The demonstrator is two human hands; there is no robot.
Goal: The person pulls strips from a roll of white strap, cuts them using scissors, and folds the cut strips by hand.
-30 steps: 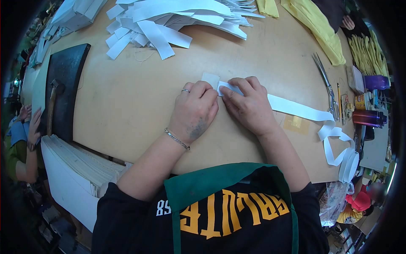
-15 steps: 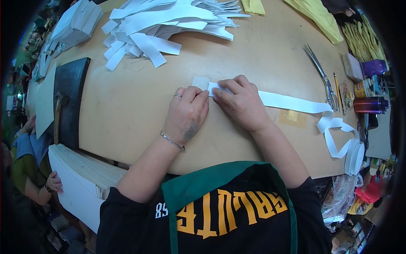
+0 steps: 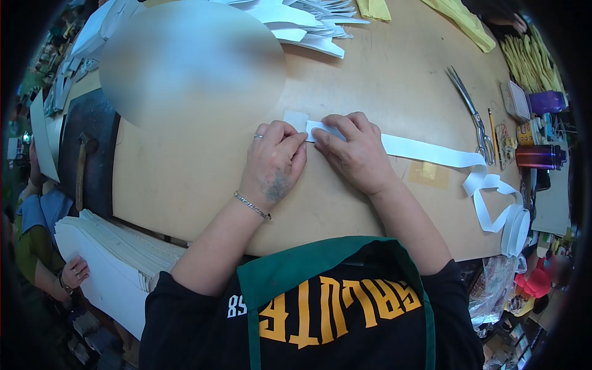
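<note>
A long white flat band [image 3: 425,151] lies across the wooden table [image 3: 203,191], its end between my two hands. My right hand [image 3: 356,151] is closed over the band near that end, fingertips pressing it to the tabletop. At the band's end my left hand [image 3: 276,161] has its fingers pressed together on a small pale square piece [image 3: 296,118]. The lower part of the square is under my left fingers. Rightward, the band twists into loops and reaches a white roll [image 3: 515,231] at the table's edge.
Scissors [image 3: 472,114] and a pencil [image 3: 491,137] lie at right, near a dark tumbler [image 3: 541,156]. White strips [image 3: 308,34] are piled at the back, partly behind a blurred patch. A hammer [image 3: 82,166] rests on a black board [image 3: 102,132]. Another person's hand [image 3: 75,272] touches stacked sheets [image 3: 117,246].
My hands and the band stay almost where they were. At left, the other person's hand and the stacked sheets have shifted a little, and a pale board there has tilted away leftward.
</note>
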